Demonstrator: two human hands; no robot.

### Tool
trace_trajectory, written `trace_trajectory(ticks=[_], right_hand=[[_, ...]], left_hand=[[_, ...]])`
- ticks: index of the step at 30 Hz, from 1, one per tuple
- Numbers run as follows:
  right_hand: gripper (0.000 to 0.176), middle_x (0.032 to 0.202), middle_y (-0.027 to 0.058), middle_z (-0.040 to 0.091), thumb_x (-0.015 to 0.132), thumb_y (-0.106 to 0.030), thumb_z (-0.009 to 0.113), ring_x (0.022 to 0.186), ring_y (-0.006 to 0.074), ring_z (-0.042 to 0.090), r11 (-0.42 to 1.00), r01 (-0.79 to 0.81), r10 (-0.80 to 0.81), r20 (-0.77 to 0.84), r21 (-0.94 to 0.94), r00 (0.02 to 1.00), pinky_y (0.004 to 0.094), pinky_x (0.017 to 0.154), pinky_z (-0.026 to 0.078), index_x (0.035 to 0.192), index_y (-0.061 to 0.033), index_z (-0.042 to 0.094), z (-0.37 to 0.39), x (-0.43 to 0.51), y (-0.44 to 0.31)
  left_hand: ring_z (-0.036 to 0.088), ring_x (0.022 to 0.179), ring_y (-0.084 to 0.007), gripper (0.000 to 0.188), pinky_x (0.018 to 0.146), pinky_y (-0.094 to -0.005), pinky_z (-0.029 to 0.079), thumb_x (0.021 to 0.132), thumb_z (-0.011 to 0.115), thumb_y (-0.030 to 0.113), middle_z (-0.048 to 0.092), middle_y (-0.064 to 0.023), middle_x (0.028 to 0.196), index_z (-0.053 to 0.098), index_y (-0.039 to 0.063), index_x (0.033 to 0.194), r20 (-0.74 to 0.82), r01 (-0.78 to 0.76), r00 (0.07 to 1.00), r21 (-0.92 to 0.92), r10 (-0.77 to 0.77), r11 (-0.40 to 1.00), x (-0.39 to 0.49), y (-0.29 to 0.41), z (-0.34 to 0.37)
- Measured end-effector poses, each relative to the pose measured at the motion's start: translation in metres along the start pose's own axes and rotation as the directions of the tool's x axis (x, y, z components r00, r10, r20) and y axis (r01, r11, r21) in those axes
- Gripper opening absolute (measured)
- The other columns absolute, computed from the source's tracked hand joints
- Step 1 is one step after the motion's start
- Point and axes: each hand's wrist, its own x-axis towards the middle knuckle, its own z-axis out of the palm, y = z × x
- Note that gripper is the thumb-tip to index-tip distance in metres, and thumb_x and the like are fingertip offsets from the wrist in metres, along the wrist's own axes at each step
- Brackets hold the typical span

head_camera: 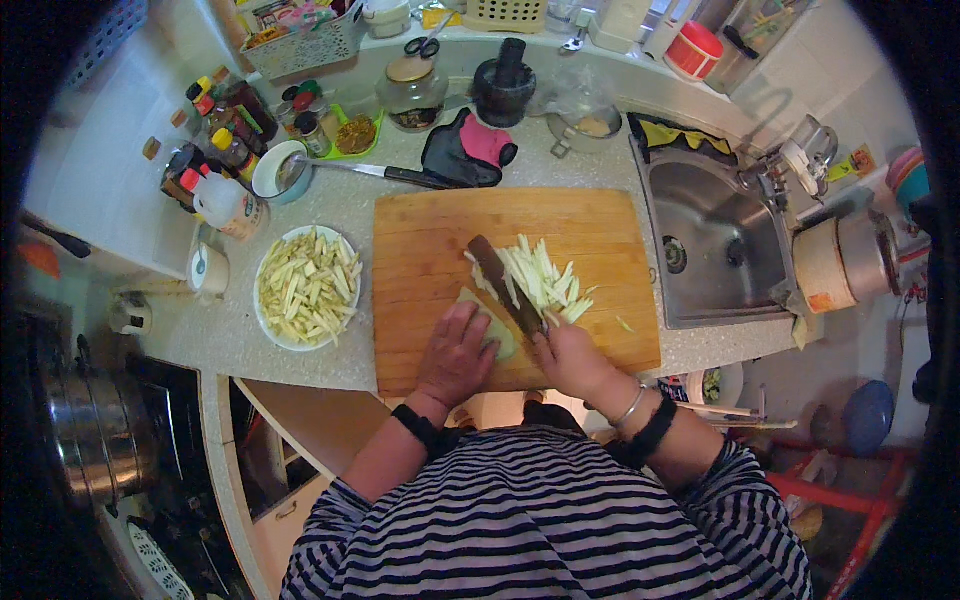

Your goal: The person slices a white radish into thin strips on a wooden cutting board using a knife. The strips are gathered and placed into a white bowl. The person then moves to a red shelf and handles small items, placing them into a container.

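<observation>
My right hand point(566, 356) grips a kitchen knife point(504, 281) with a wide dark blade, which slants across a wooden cutting board point(420, 240). Under the fingers of my left hand point(457, 349) lies a pale green vegetable piece point(501, 337), pressed to the board just left of the blade. Cut vegetable strips point(544, 274) lie in a loose heap at the blade's right side, and a few bits cling to the blade. Left of the board, a white plate point(259, 319) is heaped with similar pale strips point(307, 289).
A steel sink point(720, 217) adjoins the board's right. Behind the board are a black-and-pink mitt point(469, 150), a mortar and pestle point(504, 86) and a glass jar point(412, 94). Several bottles point(225, 142) and a bowl holding a ladle point(279, 176) stand back left. A metal pot point(101, 435) is lower left.
</observation>
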Motion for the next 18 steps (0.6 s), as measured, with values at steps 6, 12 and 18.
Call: trace_trajectory(ticks=[6,12,18], right_hand=[[0.025,0.092,0.0308,0.064,0.094,-0.015,0.057,0.084,0.0507,0.062,0.986,0.009,0.018,0.159,-0.165,0.987,0.0551,0.074,0.052,0.111,0.0033,0.054,-0.029,-0.020,-0.027],[0.028,0.082,0.0266,0.067,0.089,-0.014,0.060,0.081,0.0469,0.067,0.942,-0.022,0.122,0.281,-0.334,0.952,0.0546,0.071,0.055,0.109,0.0033,0.050,-0.028,-0.025,-0.030],[0.026,0.085,0.0278,0.067,0.089,-0.015,0.060,0.081,0.0461,0.067,0.952,-0.059,0.135,0.240,-0.300,0.961,0.0544,0.072,0.055,0.105,0.0040,0.054,0.014,0.008,-0.020]], left_hand=[[0.049,0.122,-0.0436,0.046,0.105,-0.0491,0.042,0.083,0.070,0.017,0.049,-0.0234,0.131,0.056,0.000,0.123,0.016,0.025,1.000,-0.012,-0.025,1.000,0.001,0.001,-0.001],[0.048,0.123,-0.0446,0.047,0.106,-0.0491,0.042,0.083,0.070,0.017,0.049,-0.0239,0.133,0.055,0.000,0.124,0.007,0.021,1.000,-0.011,-0.021,1.000,0.001,0.000,0.000],[0.048,0.124,-0.0439,0.048,0.107,-0.0496,0.041,0.082,0.072,0.016,0.048,-0.0224,0.133,0.054,0.001,0.125,-0.002,0.007,1.000,-0.006,-0.007,1.000,0.001,-0.003,0.004]])
